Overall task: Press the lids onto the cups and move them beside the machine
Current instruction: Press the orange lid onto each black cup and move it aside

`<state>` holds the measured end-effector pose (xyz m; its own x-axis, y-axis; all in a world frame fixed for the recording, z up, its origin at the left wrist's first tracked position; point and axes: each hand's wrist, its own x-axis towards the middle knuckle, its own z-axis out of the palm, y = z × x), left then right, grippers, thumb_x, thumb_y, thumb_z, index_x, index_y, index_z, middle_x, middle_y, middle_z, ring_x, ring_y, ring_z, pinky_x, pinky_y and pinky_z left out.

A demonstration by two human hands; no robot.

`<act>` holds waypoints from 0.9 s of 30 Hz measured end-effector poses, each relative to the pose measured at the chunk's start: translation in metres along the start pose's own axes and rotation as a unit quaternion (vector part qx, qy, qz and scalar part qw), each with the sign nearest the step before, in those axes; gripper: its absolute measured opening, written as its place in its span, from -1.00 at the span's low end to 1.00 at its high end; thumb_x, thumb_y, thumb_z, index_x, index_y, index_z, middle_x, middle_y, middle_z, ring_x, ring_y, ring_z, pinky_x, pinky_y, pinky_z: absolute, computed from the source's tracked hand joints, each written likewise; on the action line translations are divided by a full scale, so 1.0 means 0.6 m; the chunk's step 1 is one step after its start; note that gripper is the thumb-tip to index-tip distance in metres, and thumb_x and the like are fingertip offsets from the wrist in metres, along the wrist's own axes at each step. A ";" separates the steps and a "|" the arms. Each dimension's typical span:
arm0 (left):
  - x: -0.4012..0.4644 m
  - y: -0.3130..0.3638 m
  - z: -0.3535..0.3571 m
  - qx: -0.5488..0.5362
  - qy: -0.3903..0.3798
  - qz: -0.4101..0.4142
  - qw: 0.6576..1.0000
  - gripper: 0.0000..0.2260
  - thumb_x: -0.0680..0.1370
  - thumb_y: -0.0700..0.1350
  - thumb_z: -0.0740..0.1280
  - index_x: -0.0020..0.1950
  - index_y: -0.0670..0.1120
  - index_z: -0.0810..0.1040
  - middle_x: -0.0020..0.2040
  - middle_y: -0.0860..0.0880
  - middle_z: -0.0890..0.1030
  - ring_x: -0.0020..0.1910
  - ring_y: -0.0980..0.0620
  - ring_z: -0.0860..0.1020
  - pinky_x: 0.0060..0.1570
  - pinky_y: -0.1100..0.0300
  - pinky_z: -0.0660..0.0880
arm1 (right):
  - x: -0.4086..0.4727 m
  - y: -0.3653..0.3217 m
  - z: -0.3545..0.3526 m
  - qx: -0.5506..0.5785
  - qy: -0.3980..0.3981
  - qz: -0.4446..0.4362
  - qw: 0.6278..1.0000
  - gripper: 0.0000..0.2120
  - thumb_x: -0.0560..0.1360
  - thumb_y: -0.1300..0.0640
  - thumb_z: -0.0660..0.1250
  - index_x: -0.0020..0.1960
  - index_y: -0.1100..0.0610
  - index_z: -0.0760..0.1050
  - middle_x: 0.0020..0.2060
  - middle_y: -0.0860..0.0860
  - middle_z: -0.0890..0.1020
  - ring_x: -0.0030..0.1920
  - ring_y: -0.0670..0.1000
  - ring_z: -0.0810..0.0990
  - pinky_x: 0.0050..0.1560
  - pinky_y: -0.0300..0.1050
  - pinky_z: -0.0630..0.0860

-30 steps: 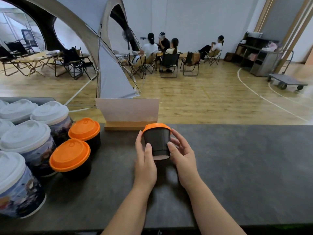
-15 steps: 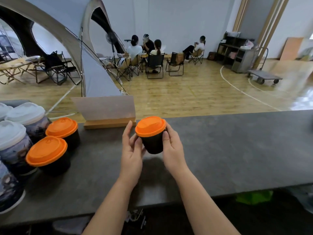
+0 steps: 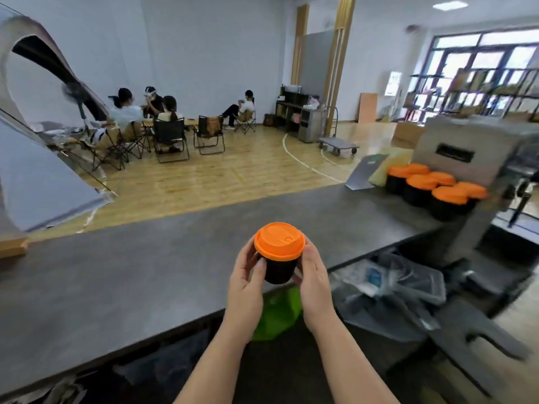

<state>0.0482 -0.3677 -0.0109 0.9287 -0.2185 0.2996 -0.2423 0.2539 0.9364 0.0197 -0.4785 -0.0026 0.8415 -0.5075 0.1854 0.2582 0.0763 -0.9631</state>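
Gripping a black cup [image 3: 278, 269] capped with its orange lid [image 3: 279, 241], your left hand [image 3: 247, 287] and right hand [image 3: 313, 282] hold it upright.

left hand [image 3: 246, 282]: fingers curled, gripping | right hand [image 3: 313, 282]: fingers curled, gripping

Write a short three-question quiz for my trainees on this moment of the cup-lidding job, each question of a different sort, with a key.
1. True or false: the black cup held between the left hand and right hand has no lid.
2. Where do the other lidded cups stand? A) on the floor B) on the counter beside the grey machine C) on a chair
3. Fill in: the lid on the held cup is ____ in colour.

Key
1. False: an orange lid sits on it.
2. B
3. orange
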 end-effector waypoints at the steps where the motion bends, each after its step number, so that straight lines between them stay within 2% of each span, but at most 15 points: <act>1: 0.000 -0.005 0.040 -0.001 -0.015 -0.003 1.000 -0.66 0.66 -0.22 0.22 0.38 0.10 0.42 0.31 0.19 0.54 0.27 0.33 0.49 0.19 0.37 0.47 | 0.010 -0.003 -0.038 0.001 0.016 0.000 1.000 -0.51 0.53 -0.18 0.12 0.38 -0.03 0.46 0.26 -0.07 0.60 0.30 -0.09 0.54 0.41 0.08 0.42; 3: 0.006 -0.019 0.109 -0.002 -0.044 -0.016 0.999 -0.66 0.66 -0.21 0.22 0.35 0.16 0.42 0.28 0.23 0.54 0.25 0.35 0.49 0.10 0.45 0.46 | 0.031 -0.008 -0.105 0.002 0.043 -0.001 0.999 -0.50 0.54 -0.19 0.13 0.39 -0.02 0.46 0.26 -0.06 0.61 0.31 -0.09 0.54 0.42 0.10 0.41; 9: 0.081 -0.068 0.268 0.023 -0.095 -0.031 0.995 -0.68 0.66 -0.17 0.24 0.35 0.14 0.44 0.30 0.18 0.54 0.28 0.31 0.49 0.17 0.42 0.44 | 0.122 -0.011 -0.250 0.009 0.108 -0.004 0.994 -0.47 0.50 -0.27 0.17 0.39 -0.08 0.45 0.30 -0.07 0.57 0.35 -0.08 0.50 0.43 0.11 0.39; 11: 0.126 -0.095 0.316 0.040 -0.102 -0.032 0.994 -0.67 0.65 -0.15 0.26 0.39 0.13 0.44 0.34 0.15 0.52 0.33 0.26 0.46 0.29 0.30 0.42 | 0.169 -0.014 -0.289 0.001 0.127 -0.009 0.992 -0.50 0.53 -0.25 0.16 0.40 -0.08 0.44 0.30 -0.09 0.57 0.34 -0.09 0.51 0.42 0.08 0.40; 13: 0.180 -0.120 0.367 0.042 -0.116 -0.034 0.992 -0.67 0.66 -0.15 0.25 0.39 0.13 0.46 0.35 0.13 0.52 0.36 0.21 0.45 0.39 0.14 0.39 | 0.229 -0.014 -0.329 -0.012 0.141 -0.019 0.990 -0.61 0.62 -0.15 0.14 0.38 -0.06 0.44 0.29 -0.09 0.57 0.32 -0.10 0.51 0.42 0.06 0.41; 16: 0.265 -0.162 0.443 0.002 -0.147 -0.064 0.987 -0.68 0.67 -0.20 0.21 0.32 0.17 0.49 0.30 0.13 0.58 0.33 0.15 0.50 0.39 0.04 0.41 | 0.330 -0.008 -0.380 -0.036 0.155 -0.022 0.987 -0.70 0.65 -0.09 0.13 0.35 -0.11 0.42 0.28 -0.11 0.56 0.33 -0.07 0.50 0.42 0.07 0.40; 22: 0.425 -0.243 0.580 -0.017 -0.092 -0.139 0.986 -0.77 0.69 -0.12 0.14 0.30 0.10 0.41 0.31 0.01 0.54 0.28 0.05 0.51 0.36 -0.05 0.43 | 0.522 0.017 -0.456 -0.085 0.179 0.017 0.980 -0.53 0.61 -0.22 0.16 0.46 -0.07 0.37 0.39 -0.08 0.49 0.39 -0.02 0.45 0.42 0.13 0.39; 25: 0.479 -0.263 0.624 -0.011 -0.091 -0.173 0.981 -0.77 0.62 -0.10 0.13 0.20 0.14 0.46 0.23 0.04 0.57 0.23 0.06 0.52 0.33 -0.03 0.44 | 0.594 0.026 -0.486 -0.090 0.199 0.050 0.974 -0.58 0.63 -0.20 0.15 0.41 -0.05 0.36 0.35 -0.03 0.50 0.35 0.03 0.46 0.40 0.12 0.41; 27: 0.506 -0.275 0.644 -0.006 -0.092 -0.182 0.979 -0.70 0.52 -0.03 0.13 0.21 0.15 0.47 0.22 0.06 0.59 0.25 0.04 0.52 0.35 -0.07 0.43 | 0.631 0.031 -0.496 -0.088 0.203 0.061 0.973 -0.62 0.64 -0.17 0.14 0.40 -0.05 0.37 0.35 -0.03 0.50 0.35 0.02 0.45 0.39 0.07 0.40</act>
<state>0.2620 -0.8400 -0.0039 0.8867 -0.4616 -0.0244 0.0996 0.1393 0.9852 0.2017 -0.9247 -0.0083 0.5943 -0.8042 0.0099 0.0538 0.0274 -0.9982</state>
